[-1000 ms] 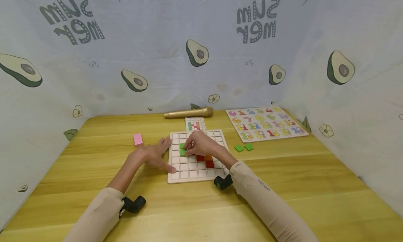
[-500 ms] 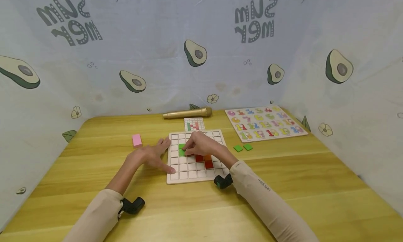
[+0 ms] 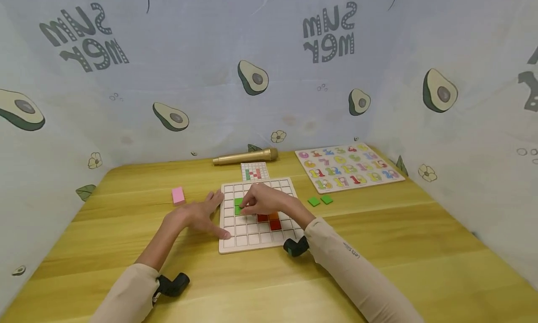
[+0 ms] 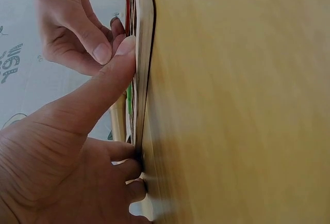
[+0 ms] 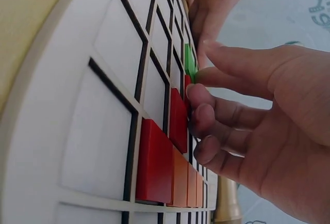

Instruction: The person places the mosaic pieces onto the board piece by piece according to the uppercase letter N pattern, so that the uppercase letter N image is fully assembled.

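Note:
A white grid board (image 3: 245, 239) lies on the table with several coloured tiles on it. My left hand (image 3: 195, 218) is spread at its left side, thumb on the board's near-left rim and fingers along the edge. My right hand (image 3: 266, 200) bends over the board, its thumb and index fingertips at a green tile (image 5: 189, 61) in the grid. Its other fingers curl loosely above a red tile (image 5: 178, 118). Nearer the board's front is another red tile (image 3: 275, 225), beside an orange tile (image 3: 273, 216). The right hand hides part of the grid.
Two loose green tiles (image 3: 320, 200) lie right of the board. A pink block (image 3: 178, 195) stands at its left. Behind it are a small pattern card (image 3: 254, 171) and a gold microphone (image 3: 245, 157). A number puzzle board (image 3: 349, 168) lies at the back right.
The head view has tilted up and turned slightly right, so everything sits lower and further left. Both hands keep nearly the same places on the board.

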`<state>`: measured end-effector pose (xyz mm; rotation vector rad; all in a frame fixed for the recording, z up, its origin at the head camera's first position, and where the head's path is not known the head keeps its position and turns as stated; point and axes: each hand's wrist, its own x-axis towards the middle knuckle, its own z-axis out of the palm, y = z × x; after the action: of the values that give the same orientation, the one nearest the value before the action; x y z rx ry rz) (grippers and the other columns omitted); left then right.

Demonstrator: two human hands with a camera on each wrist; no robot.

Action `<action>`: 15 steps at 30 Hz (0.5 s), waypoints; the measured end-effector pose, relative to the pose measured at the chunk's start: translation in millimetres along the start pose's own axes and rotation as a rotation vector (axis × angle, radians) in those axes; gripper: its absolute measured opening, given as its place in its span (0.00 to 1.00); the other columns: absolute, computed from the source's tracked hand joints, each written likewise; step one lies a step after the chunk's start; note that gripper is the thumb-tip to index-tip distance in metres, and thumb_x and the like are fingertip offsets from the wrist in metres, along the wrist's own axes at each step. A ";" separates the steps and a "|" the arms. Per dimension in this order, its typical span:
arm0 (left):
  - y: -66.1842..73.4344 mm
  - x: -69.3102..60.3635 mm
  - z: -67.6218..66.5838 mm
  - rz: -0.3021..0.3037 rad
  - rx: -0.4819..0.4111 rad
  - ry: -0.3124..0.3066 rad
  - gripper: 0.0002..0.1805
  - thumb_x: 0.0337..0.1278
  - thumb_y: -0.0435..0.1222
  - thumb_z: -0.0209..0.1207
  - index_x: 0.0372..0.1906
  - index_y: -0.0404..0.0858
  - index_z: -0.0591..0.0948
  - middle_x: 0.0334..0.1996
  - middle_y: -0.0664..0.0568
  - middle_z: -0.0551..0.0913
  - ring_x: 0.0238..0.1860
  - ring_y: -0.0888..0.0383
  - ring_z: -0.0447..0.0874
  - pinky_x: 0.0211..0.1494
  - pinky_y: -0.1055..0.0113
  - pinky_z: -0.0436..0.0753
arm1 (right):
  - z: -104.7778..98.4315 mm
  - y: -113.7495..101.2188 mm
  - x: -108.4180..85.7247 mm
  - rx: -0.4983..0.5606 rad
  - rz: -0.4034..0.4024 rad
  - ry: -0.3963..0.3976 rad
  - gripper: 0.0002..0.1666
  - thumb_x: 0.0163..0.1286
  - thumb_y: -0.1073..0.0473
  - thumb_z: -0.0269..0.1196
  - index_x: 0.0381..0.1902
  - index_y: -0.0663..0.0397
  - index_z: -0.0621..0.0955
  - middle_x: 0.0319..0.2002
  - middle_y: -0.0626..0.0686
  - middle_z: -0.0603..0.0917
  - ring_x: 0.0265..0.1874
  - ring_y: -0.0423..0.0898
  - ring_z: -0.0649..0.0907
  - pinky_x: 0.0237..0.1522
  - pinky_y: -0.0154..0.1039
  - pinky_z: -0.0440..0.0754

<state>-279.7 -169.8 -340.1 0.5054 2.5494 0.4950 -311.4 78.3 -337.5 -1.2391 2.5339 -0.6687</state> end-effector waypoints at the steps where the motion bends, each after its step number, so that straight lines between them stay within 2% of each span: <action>1: -3.1 1.9 0.4 0.002 0.015 0.001 0.75 0.51 0.69 0.74 0.90 0.42 0.42 0.89 0.38 0.34 0.86 0.31 0.46 0.78 0.30 0.61 | -0.4 -0.7 0.7 -0.006 0.000 -0.010 0.13 0.77 0.62 0.70 0.53 0.66 0.91 0.28 0.52 0.89 0.20 0.33 0.70 0.28 0.27 0.68; 7: -9.0 3.9 0.2 0.008 0.026 -0.004 0.77 0.47 0.73 0.73 0.90 0.44 0.41 0.89 0.38 0.34 0.86 0.30 0.45 0.77 0.27 0.61 | -3.2 -3.6 1.8 -0.016 0.037 -0.088 0.20 0.78 0.58 0.69 0.61 0.65 0.87 0.27 0.51 0.88 0.22 0.34 0.77 0.33 0.28 0.75; 10: -10.3 4.2 1.4 0.006 0.018 -0.004 0.78 0.46 0.73 0.73 0.90 0.44 0.41 0.89 0.38 0.34 0.86 0.31 0.44 0.77 0.28 0.61 | -3.6 -4.2 0.8 -0.025 0.039 -0.105 0.21 0.79 0.57 0.69 0.62 0.65 0.87 0.27 0.50 0.87 0.22 0.34 0.76 0.32 0.28 0.74; 15: -11.5 5.8 2.7 0.007 0.023 -0.005 0.77 0.48 0.72 0.74 0.90 0.43 0.41 0.89 0.38 0.34 0.86 0.32 0.43 0.78 0.28 0.61 | -3.8 -3.9 -1.5 -0.043 0.040 -0.098 0.21 0.79 0.57 0.69 0.63 0.63 0.87 0.20 0.45 0.80 0.18 0.34 0.71 0.30 0.28 0.68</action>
<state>-285.9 -176.5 -349.5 0.5229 2.5524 0.4675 -309.4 78.5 -332.3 -1.2009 2.4979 -0.5344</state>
